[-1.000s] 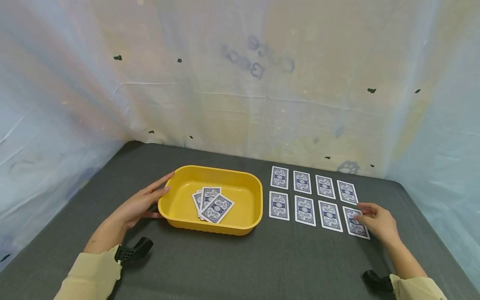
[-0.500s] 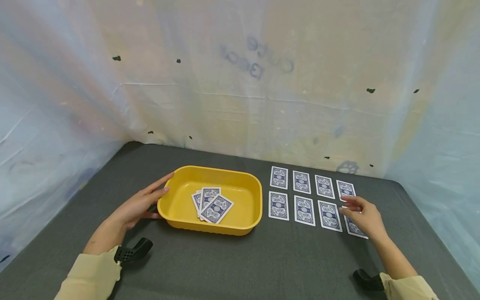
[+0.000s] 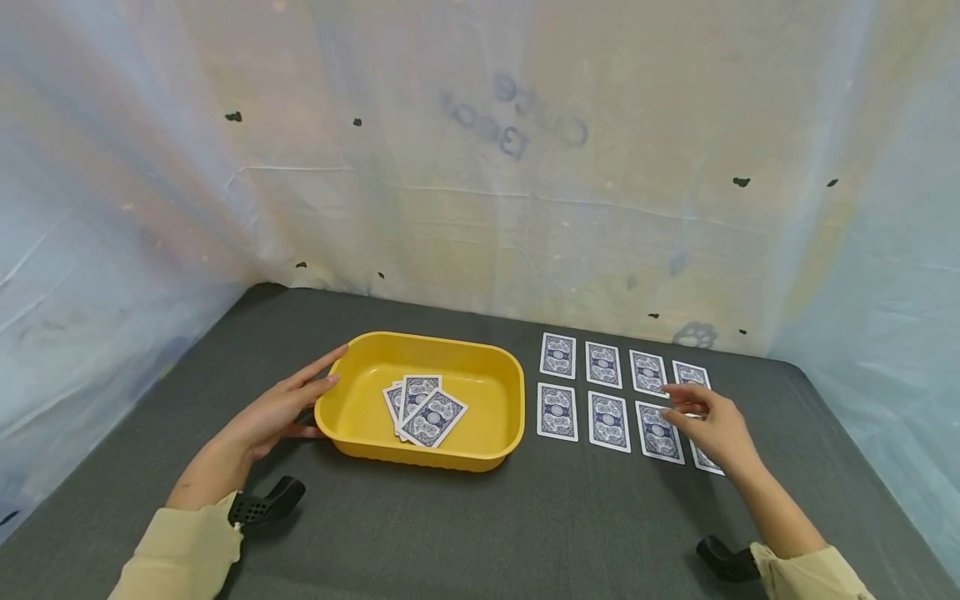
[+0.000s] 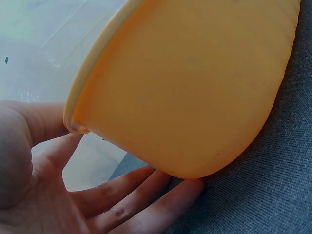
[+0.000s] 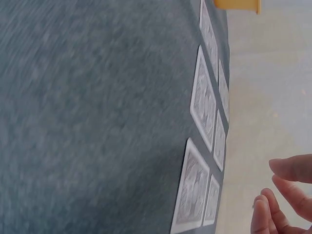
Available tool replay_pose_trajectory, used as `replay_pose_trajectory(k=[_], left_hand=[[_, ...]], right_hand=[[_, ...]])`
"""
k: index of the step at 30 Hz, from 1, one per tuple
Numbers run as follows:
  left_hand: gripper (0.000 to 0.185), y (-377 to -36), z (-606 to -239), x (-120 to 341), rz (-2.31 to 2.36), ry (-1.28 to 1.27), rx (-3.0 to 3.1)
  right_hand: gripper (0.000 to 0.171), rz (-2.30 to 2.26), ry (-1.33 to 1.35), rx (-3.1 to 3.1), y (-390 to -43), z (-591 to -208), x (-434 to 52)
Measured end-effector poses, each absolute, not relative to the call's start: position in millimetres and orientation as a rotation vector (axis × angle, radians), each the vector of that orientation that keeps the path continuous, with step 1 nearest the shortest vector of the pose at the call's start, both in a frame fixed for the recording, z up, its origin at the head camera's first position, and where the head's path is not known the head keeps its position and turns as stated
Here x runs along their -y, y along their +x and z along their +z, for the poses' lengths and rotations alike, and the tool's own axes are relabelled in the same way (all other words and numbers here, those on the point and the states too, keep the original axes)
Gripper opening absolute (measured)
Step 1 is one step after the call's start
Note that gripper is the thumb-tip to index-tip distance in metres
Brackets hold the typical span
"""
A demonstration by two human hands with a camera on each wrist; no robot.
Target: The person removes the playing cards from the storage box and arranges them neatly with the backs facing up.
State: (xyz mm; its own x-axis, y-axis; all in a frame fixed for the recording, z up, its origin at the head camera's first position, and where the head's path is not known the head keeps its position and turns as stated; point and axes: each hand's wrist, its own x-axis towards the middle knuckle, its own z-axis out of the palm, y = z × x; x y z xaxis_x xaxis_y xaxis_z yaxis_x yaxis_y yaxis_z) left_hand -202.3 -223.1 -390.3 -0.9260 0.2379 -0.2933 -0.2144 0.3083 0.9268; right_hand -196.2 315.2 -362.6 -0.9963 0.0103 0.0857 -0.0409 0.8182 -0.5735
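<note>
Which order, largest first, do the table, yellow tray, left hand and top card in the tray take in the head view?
1. Table
2. Yellow tray
3. Left hand
4. Top card in the tray

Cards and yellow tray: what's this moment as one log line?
left hand: touching yellow tray; right hand: over table cards, visibly empty; table cards: backs up, two rows; tray cards: overlapping

Both forearms (image 3: 776,504) are stretched forward. The left hand (image 3: 277,410) is held with its fingers (image 4: 132,198) spread apart. The right hand (image 3: 714,427) is held raised, its fingers loosely bent and its thumb (image 5: 295,168) set near the fingertips.
</note>
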Motion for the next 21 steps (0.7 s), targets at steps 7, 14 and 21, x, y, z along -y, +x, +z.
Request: replay_pose_trajectory(k=[7, 14, 21], left_hand=[[0.068, -202, -390, 223, 1.648, 0.006, -2.210], [0.069, -202, -390, 223, 1.661, 0.009, -2.197], [0.069, -202, -390, 224, 1.668, 0.014, -2.190]], right_hand=[[0.040, 0.950, 0.072, 2.899, -195, -355, -304], [0.038, 0.973, 0.160, 2.877, -196, -347, -294], [0.036, 0.970, 0.220, 2.866, -196, -340, -282]])
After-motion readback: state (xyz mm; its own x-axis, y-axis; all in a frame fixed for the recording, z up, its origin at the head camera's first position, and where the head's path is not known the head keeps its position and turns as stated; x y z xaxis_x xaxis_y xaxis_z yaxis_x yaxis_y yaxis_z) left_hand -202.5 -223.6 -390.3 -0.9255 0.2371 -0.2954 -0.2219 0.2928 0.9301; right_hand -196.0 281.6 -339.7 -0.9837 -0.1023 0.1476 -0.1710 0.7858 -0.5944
